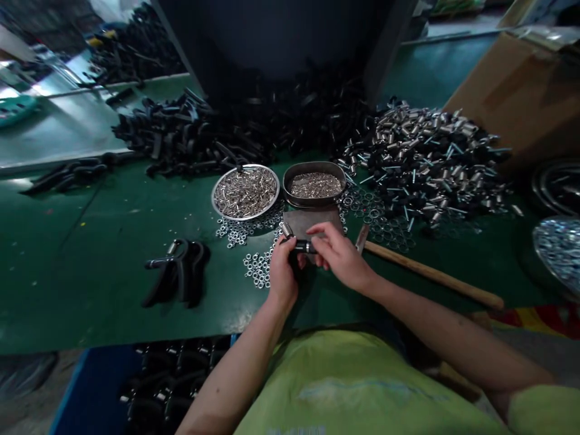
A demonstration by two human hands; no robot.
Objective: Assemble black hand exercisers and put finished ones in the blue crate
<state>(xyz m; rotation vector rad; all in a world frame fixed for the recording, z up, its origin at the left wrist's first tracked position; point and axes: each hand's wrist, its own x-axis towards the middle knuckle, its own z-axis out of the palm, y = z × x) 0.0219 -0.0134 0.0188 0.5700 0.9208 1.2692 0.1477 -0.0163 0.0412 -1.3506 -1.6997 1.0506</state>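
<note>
Above the front of the green bench, my left hand (283, 272) is wrapped round a black hand-grip piece (299, 246) with a silver coil spring (287, 230) at its upper left. My right hand (338, 254) has its fingers curled at the right end of that piece, by a silver band. What its fingertips pinch is too small to make out. Behind the hands lies a flat grey metal plate (312, 220), partly covered by them. Small metal rings (258, 269) are scattered beside my left hand. A hammer (430, 275) with a wooden handle lies right of my right hand.
A round dish of small metal pins (246, 192) and an oval tin of small parts (315, 183) stand behind the plate. Black handles (190, 136) and spring-and-bolt pieces (430, 157) are heaped behind. Black grips (181, 272) lie left; a blue crate (97, 386) sits below.
</note>
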